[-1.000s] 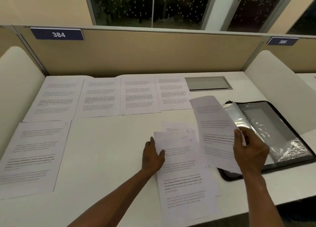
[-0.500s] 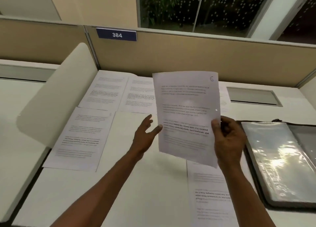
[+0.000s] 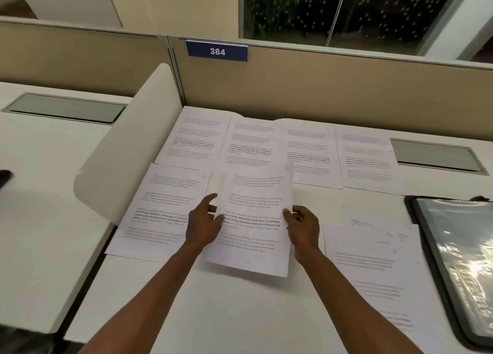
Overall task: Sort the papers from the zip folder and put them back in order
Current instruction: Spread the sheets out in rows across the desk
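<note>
Placing sheet 6 into the grid, second row.

Both hands are holding the sheet [image 3: 253, 220] just above the desk [image 3: 240, 313]: right hand [image 3: 304, 225] pinching its right edge with thumb on top, left hand [image 3: 204, 224] at the left edge, fingers loosely extended and steadying rather than clamping. It's going in beside page 5 [image 3: 160, 207], probably so the handwritten corner numbers run in sequence. "5" is reading clearly there; the held sheet's corner mark looks like "6", faint. Unsorted pile [image 3: 373, 268] is lying right of the hands, next to the open folder [image 3: 458, 268] at the desk's right edge, its clear sleeve showing no pages. Four pages [image 3: 280, 145] are sitting side by side along the partition, numbers too faint to read. Body text is blurred beyond bold fragments. Partition tag [image 3: 217, 51] is reading "384".
</note>
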The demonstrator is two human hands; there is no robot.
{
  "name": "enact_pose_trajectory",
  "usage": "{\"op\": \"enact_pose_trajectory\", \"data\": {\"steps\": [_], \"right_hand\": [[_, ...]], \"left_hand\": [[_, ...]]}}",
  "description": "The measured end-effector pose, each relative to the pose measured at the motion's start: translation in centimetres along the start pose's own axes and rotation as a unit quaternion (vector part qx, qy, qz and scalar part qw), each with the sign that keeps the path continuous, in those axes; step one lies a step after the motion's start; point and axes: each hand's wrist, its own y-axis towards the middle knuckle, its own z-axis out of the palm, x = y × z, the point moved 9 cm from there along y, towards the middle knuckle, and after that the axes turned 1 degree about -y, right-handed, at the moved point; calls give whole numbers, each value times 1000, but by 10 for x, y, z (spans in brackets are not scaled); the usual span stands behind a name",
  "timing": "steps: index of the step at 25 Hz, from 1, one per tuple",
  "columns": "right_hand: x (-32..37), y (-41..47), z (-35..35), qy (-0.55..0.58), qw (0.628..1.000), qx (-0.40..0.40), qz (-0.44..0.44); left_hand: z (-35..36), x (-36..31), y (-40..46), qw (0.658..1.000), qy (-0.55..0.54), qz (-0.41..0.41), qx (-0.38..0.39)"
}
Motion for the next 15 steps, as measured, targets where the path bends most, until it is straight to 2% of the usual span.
{"op": "enact_pose_trajectory", "data": {"steps": [4,8,11,15], "right_hand": [[-19,0,24,-41,999,1,24],[-28,-2,40,-87,996,-2,19],[-26,-2,45,-142,990,-1,-9],[-19,-11,51,-239,967,-1,-88]], "left_hand": [[-7,13,10,994,97,52,-6],[-11,31,11,985,142,93,-16],[-16,39,7,974,195,112,-41],[-23,59,11,963,242,86,-82]]}}
